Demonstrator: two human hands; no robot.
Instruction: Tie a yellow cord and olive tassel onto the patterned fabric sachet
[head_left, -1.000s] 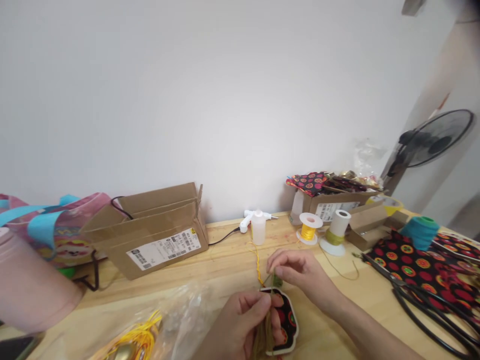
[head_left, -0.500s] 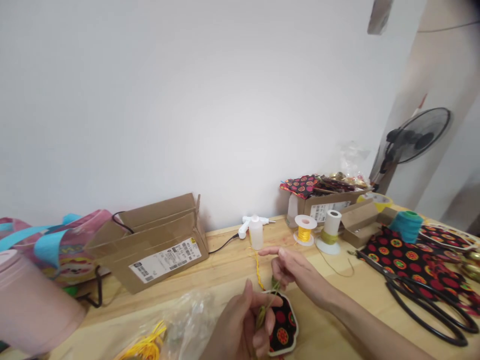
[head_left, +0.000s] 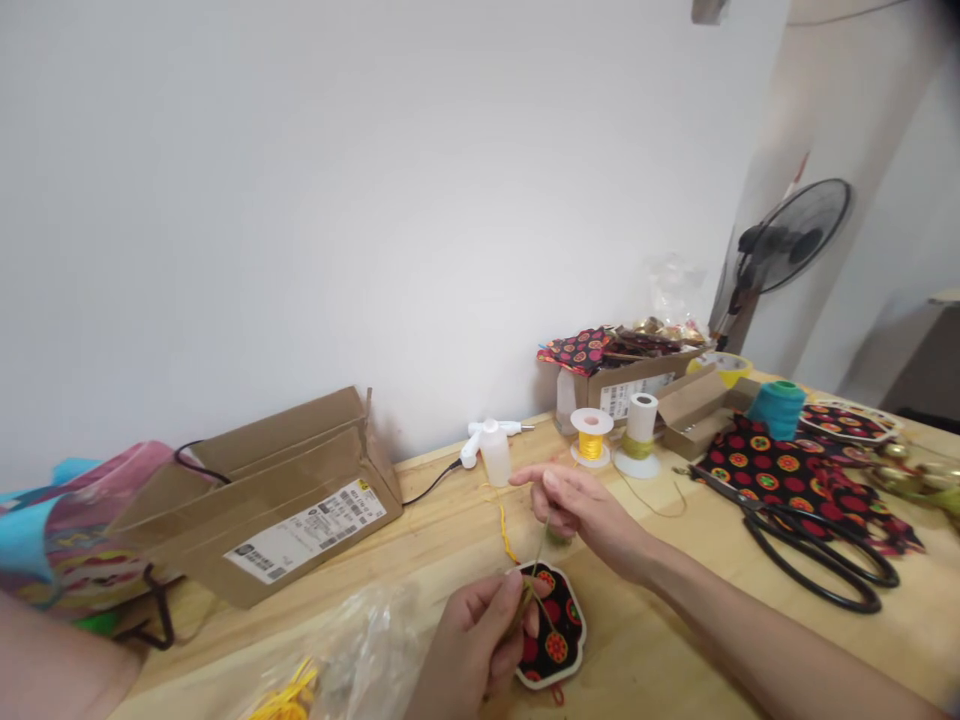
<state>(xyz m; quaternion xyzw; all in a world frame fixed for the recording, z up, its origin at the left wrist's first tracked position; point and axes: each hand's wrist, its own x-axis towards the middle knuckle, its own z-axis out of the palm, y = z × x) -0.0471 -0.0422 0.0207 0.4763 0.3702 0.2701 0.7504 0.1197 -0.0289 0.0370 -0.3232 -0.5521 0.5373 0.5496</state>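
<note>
My left hand (head_left: 487, 635) is closed, with the thumb and index finger pinching a thin olive-green cord (head_left: 541, 548). Up and to the right, my right hand (head_left: 581, 512) grips the same cord between curled fingers while its index finger points left. The cord runs taut between both hands, and a loose end hangs below the left thumb. Underneath lies a black patterned fabric piece (head_left: 564, 660) with white edging, partly covered by the left hand. A twisted yellow cord (head_left: 506, 530) stretches away from its top, and a small red loop shows at its bottom.
Black-handled scissors (head_left: 814, 545) rest against patterned fabric (head_left: 806, 490) at right. Farther back stand a yellow thread spool (head_left: 592, 447), an olive cord spool (head_left: 640, 450) and a white bottle (head_left: 495, 458). A cardboard box (head_left: 300, 520) and plastic bag (head_left: 371, 640) are at left.
The view has swung slightly right and down. My left thumb has come down onto the index finger over the cord. My hands are a little farther apart, with more cord showing between them.
</note>
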